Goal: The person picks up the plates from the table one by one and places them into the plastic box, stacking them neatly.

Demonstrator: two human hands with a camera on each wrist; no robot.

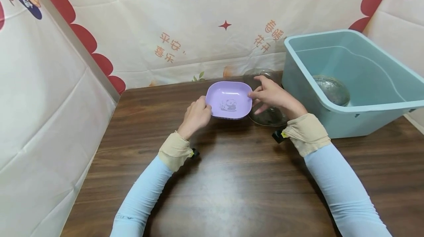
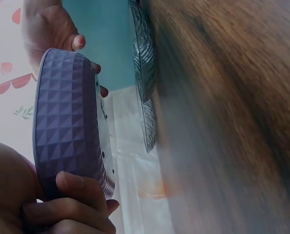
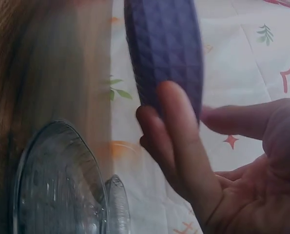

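A purple square dish [image 1: 229, 99] with rounded corners and a panda print is held up above the table. My left hand [image 1: 197, 114] grips its left side; in the left wrist view the curled fingers [image 2: 72, 181] lie against its faceted outer wall. At the right side my right hand [image 1: 275, 96] pinches the dish between thumb and fingers; in the right wrist view the fingers [image 3: 183, 122] press the outer wall [image 3: 166, 44]. Beneath and behind the right hand sit two clear ribbed plastic dishes [image 1: 269, 117], partly hidden by it.
A large blue-green bin [image 1: 322, 110] stands at the right of the brown wooden table [image 1: 212, 193]. Inside it lies another clear plastic dish [image 1: 332, 90]. A white printed cloth [image 1: 198, 20] hangs behind the table and along its sides.
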